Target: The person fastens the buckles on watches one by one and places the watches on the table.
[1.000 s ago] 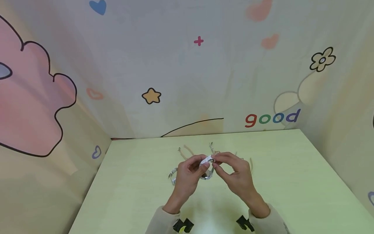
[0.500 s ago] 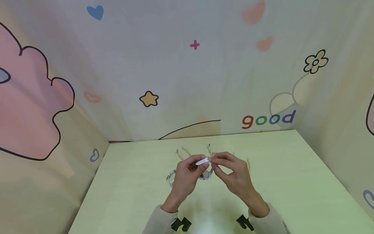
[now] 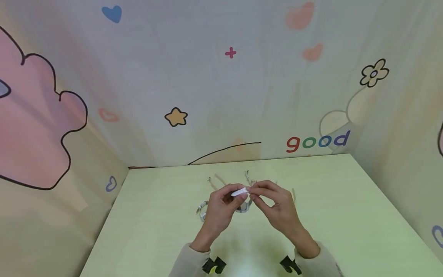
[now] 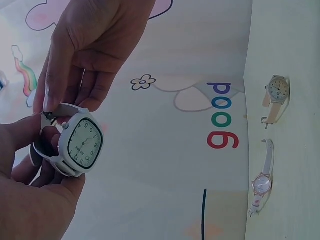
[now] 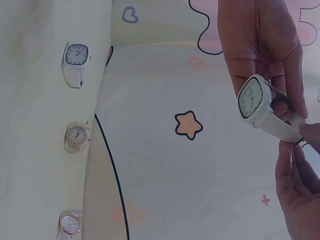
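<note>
Both hands hold a white wristwatch [image 4: 83, 145] with a squarish numbered dial, raised above the table. My left hand [image 3: 220, 209] pinches one strap end [image 3: 238, 192] between thumb and fingers, its tapered tip pointing left. With thumb and fingertips my right hand [image 3: 278, 204] pinches the strap at the small metal buckle [image 4: 48, 116]. In the right wrist view the white strap [image 5: 277, 126] runs from the watch case to the meeting fingertips. In the head view the hands cover much of the watch, leaving the lower case showing between them.
Several other watches lie on the pale table [image 3: 149, 234]: a white square-faced one [image 5: 76, 56], a beige one [image 5: 76, 136], a rose-gold-rimmed one [image 4: 261, 184] and another beige-strapped one [image 4: 278, 90]. Behind the table rises a patterned fabric wall [image 3: 207, 84].
The strap end between the hands has gone from a small loop facing the right hand to a flat tip pointing left. Hands stay nearly in place; the head view has shifted slightly.
</note>
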Motion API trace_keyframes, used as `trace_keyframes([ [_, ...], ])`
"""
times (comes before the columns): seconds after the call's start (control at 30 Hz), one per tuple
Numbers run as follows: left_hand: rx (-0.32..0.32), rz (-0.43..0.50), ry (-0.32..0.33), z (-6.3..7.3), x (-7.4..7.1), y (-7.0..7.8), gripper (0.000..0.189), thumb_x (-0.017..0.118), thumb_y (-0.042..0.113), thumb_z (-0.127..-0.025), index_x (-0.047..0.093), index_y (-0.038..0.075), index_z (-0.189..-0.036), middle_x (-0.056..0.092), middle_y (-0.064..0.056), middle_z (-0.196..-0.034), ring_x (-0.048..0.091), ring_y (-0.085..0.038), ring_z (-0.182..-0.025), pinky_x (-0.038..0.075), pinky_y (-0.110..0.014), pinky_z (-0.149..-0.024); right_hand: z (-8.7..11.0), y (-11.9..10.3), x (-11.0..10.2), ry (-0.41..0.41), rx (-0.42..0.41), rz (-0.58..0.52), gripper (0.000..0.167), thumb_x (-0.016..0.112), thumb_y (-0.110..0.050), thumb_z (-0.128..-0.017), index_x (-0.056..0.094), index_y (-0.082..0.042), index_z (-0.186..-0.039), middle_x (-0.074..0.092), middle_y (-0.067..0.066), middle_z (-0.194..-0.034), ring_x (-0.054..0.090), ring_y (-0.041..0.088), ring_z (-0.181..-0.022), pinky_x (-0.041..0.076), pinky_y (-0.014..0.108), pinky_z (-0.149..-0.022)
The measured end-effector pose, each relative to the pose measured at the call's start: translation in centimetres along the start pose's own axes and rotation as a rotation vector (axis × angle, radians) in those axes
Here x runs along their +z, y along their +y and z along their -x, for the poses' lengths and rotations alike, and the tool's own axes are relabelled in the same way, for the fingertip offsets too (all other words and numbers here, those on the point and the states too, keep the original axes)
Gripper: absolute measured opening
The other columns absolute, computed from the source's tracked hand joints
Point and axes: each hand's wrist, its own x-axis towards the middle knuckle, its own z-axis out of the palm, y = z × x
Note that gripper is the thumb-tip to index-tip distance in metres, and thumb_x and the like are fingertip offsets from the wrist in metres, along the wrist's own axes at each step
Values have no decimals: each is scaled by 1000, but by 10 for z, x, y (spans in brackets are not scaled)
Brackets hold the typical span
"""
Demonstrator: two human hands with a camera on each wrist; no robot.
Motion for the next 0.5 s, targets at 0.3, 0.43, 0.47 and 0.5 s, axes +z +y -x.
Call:
trace_keyframes([
  [0.3,2,-37,-27,1,-4,-1,28,68,18,-94,67,9,-120,68,-12,-116,67,-22,-104,55,-23,-86,2,-3,0,14,105,-166,26,71,13,-80,74,2,-104,70,13,-100,66,2,-98,56,17,-82],
  [0.43,6,-91,-19,3,-9,-3,33,70,18,-92,65,13,-124,68,-7,-118,67,-19,-102,52,-28,-95,1,-3,-2,36,134,-210,27,68,15,-82,72,4,-106,69,15,-100,66,1,-98,56,19,-83],
  [0.47,1,-103,-17,3,-10,-4,34,71,18,-91,65,14,-124,68,-5,-118,66,-18,-102,52,-30,-96,1,-3,-2,46,130,-219,28,68,16,-81,72,6,-107,68,16,-100,67,2,-97,56,19,-83],
  [0.5,-6,-112,-16,4,-12,-4,35,72,18,-90,64,15,-124,68,-4,-118,66,-17,-102,52,-33,-98,1,-3,-3,54,132,-226,28,67,17,-82,71,7,-107,68,16,-100,67,3,-97,56,19,-84],
])
